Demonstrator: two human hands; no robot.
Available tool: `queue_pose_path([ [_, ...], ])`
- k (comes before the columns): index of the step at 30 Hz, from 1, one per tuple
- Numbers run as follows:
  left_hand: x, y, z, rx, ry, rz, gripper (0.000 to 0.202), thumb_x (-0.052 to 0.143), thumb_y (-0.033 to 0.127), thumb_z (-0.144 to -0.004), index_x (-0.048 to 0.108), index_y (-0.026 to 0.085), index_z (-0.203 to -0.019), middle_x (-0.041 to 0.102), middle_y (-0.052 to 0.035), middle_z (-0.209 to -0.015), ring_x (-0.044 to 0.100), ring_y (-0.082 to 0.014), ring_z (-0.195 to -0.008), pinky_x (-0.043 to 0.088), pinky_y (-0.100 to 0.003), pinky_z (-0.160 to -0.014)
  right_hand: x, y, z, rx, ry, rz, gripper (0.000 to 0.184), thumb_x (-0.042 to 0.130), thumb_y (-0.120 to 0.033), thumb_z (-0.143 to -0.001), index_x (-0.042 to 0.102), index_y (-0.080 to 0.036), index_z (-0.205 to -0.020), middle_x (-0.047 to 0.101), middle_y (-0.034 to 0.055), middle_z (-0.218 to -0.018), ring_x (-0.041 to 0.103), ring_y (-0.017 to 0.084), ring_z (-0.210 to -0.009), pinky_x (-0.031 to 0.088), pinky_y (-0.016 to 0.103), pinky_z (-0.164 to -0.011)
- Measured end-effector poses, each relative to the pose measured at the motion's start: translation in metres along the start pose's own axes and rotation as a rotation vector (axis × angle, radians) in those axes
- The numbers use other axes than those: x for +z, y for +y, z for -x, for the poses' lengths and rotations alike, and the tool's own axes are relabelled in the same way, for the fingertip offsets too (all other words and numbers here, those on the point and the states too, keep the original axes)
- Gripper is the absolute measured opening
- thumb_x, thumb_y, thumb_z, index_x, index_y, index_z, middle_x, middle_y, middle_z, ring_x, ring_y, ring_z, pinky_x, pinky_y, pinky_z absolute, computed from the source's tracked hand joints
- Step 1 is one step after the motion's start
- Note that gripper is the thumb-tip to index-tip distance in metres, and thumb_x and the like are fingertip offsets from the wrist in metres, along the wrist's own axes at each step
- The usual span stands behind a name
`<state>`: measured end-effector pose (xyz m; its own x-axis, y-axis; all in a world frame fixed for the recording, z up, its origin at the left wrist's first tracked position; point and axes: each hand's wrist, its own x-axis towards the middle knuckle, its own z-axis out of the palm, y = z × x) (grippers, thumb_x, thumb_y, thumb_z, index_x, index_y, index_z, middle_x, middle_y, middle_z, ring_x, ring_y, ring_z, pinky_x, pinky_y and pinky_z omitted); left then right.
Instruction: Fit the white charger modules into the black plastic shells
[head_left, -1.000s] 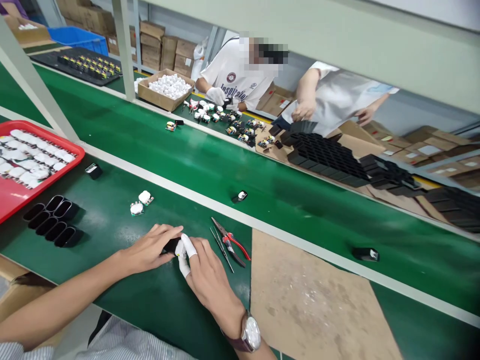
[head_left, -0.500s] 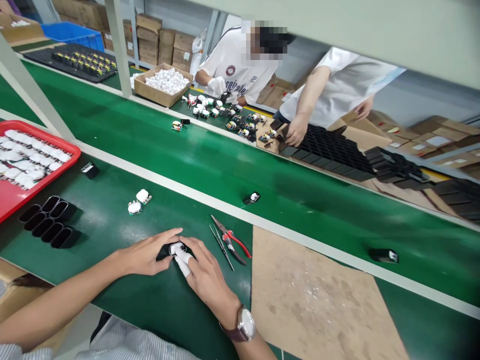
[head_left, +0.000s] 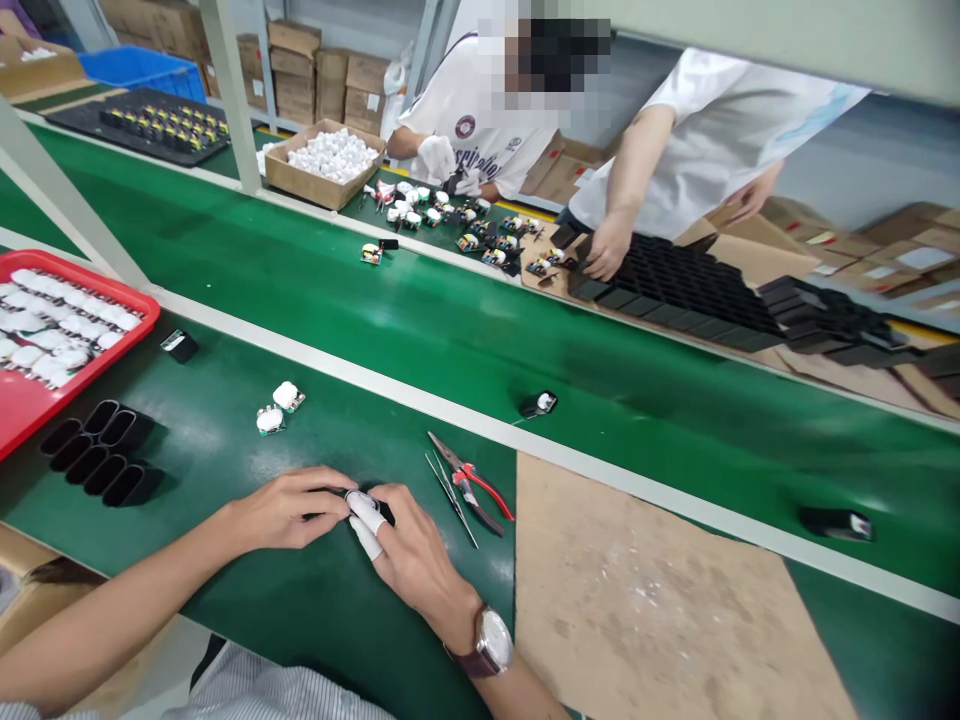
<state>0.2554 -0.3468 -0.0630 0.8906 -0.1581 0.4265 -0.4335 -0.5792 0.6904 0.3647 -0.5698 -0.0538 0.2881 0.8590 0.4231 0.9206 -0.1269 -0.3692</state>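
Observation:
Near the front edge of the bench, my left hand pinches the left end of a small black plastic housing. My right hand, wearing white finger cots on two fingers, is closed around the housing from the right and covers most of it. What sits inside its opening is hidden by those fingers. Two circuit boards with white tops lie beyond my left hand. Tweezers and red-handled pliers rest to the right of my hands.
Several empty black housings stand at left beside a red tray of white-topped boards. A green conveyor belt carries housings and a board. Cardboard covers the bench at right. Two co-workers work across the belt.
My left fingers have closed in on the housing's end, and my right hand now covers more of it. Housings and the board on the belt have shifted right.

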Motion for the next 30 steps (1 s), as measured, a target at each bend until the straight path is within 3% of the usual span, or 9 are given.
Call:
queue_pose_path([
  [9,0.001,-0.002,0.001,0.029,0.007,-0.05,0.027,0.062,0.015,-0.103,0.073,0.024,-0.126,0.073,-0.0131,-0.131,0.076,-0.0251,-0.112,0.065,-0.038,-0.096,0.008,0.005,0.008,0.066,0.099,-0.172,0.03,0.061,-0.021,-0.104,0.061,-0.02,-0.134,0.069,0.0105,-0.111,0.069,0.024,-0.1,0.065,0.039,-0.081],
  [15,0.006,0.003,-0.005,-0.01,-0.022,-0.054,0.016,0.061,0.019,-0.105,0.076,0.023,-0.106,0.074,-0.0116,-0.131,0.075,-0.0262,-0.113,0.064,-0.041,-0.1,0.005,0.011,0.013,0.093,0.069,-0.273,0.037,0.064,-0.026,-0.104,0.059,-0.025,-0.141,0.072,0.0095,-0.119,0.072,0.023,-0.108,0.066,0.039,-0.089],
  [17,0.009,0.004,-0.01,-0.094,0.026,0.058,0.013,0.065,0.024,-0.103,0.075,0.021,-0.095,0.077,-0.0121,-0.123,0.077,-0.025,-0.105,0.065,-0.04,-0.093,0.005,0.014,0.014,0.16,0.067,-0.351,0.04,0.063,-0.029,-0.105,0.057,-0.026,-0.144,0.071,0.0093,-0.122,0.072,0.022,-0.111,0.065,0.04,-0.094],
  [20,0.008,0.003,-0.018,-0.388,0.249,0.42,0.023,0.074,0.038,-0.097,0.069,0.018,-0.088,0.079,-0.0098,-0.1,0.078,-0.0207,-0.078,0.067,-0.036,-0.07,0.006,0.019,0.016,0.289,0.158,-0.467,0.037,0.053,-0.023,-0.108,0.055,-0.025,-0.146,0.07,0.0102,-0.124,0.074,0.019,-0.108,0.066,0.037,-0.094],
  [22,-0.001,0.001,-0.023,-0.571,0.397,0.584,0.036,0.075,0.05,-0.094,0.063,0.018,-0.083,0.075,-0.0049,-0.082,0.074,-0.0183,-0.064,0.065,-0.034,-0.06,0.008,0.02,0.017,0.306,0.203,-0.481,0.035,0.05,-0.021,-0.109,0.057,-0.024,-0.143,0.07,0.0108,-0.124,0.075,0.019,-0.105,0.066,0.035,-0.091],
  [25,-0.025,-0.004,-0.035,-0.637,0.458,0.533,0.047,0.071,0.06,-0.092,0.06,0.018,-0.075,0.07,-0.002,-0.069,0.071,-0.0182,-0.059,0.064,-0.034,-0.057,0.011,0.02,0.017,0.255,0.206,-0.404,0.031,0.055,-0.023,-0.107,0.061,-0.023,-0.137,0.07,0.0111,-0.126,0.074,0.02,-0.11,0.065,0.036,-0.095],
  [28,-0.057,-0.015,-0.059,-0.602,0.401,0.276,0.04,0.079,0.056,-0.085,0.066,0.018,-0.079,0.074,-0.0054,-0.082,0.071,-0.0194,-0.066,0.065,-0.036,-0.064,0.012,0.02,0.016,0.213,0.219,-0.352,0.029,0.056,-0.021,-0.105,0.064,-0.023,-0.132,0.071,0.0111,-0.125,0.073,0.021,-0.112,0.064,0.036,-0.096],
  [30,-0.079,-0.029,-0.084,-0.583,0.378,0.053,0.032,0.083,0.048,-0.082,0.07,0.019,-0.081,0.075,-0.0074,-0.094,0.072,-0.0213,-0.078,0.064,-0.038,-0.077,0.013,0.022,0.015,0.198,0.244,-0.346,0.027,0.054,-0.019,-0.105,0.066,-0.022,-0.129,0.071,0.0106,-0.121,0.074,0.02,-0.109,0.064,0.035,-0.094],
])
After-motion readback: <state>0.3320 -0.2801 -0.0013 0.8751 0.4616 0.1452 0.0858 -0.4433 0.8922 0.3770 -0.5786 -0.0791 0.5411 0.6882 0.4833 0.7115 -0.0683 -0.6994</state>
